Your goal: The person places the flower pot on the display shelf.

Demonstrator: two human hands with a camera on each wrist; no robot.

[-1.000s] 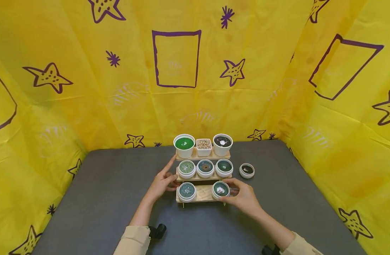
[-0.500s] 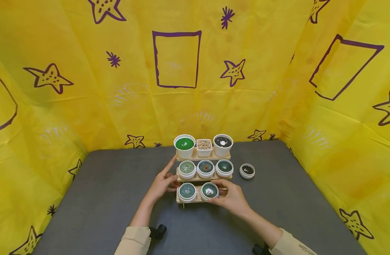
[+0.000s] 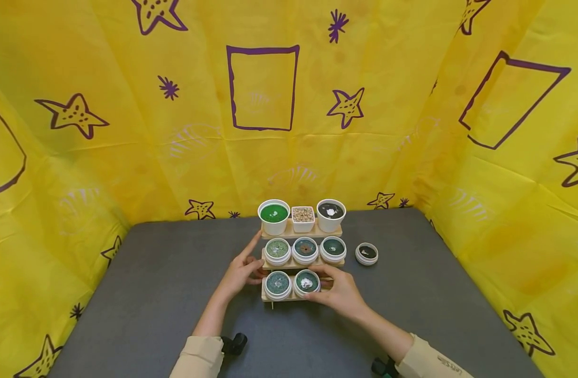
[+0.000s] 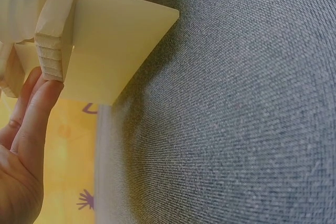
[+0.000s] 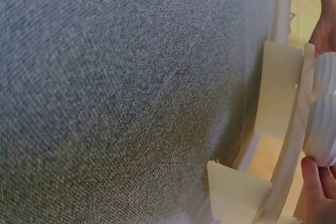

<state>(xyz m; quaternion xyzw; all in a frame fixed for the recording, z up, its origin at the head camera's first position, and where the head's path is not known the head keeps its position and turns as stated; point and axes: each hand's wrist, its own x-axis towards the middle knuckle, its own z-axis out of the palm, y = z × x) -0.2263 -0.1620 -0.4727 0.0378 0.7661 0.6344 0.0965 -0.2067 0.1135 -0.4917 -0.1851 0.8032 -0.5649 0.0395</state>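
A three-tier wooden stand [image 3: 296, 265] holds small white pots with coloured fillings. On its lowest board, my right hand [image 3: 342, 294] grips a round ribbed pot with a dark green filling and white blob [image 3: 307, 283], thumb in front and fingers behind. Directly left of it sits a pot with a speckled blue-green filling [image 3: 277, 284]. My left hand [image 3: 237, 273] is at the stand's left side, index finger stretched to the top board and thumb at the middle one. In the left wrist view, its fingertips [image 4: 51, 88] press the end of a wooden board [image 4: 52, 51].
The middle board carries several round pots, among them one with a brown centre [image 3: 305, 248]. On top are a bright green tub [image 3: 274, 214], a square cup of beige bits [image 3: 302, 218] and a dark-filled tub [image 3: 330, 214]. A dark-filled pot [image 3: 366, 253] stands right on the grey table.
My right hand has slid the white-blob pot leftward along the lowest board, from its right end to beside the speckled pot. My left hand stays in place.
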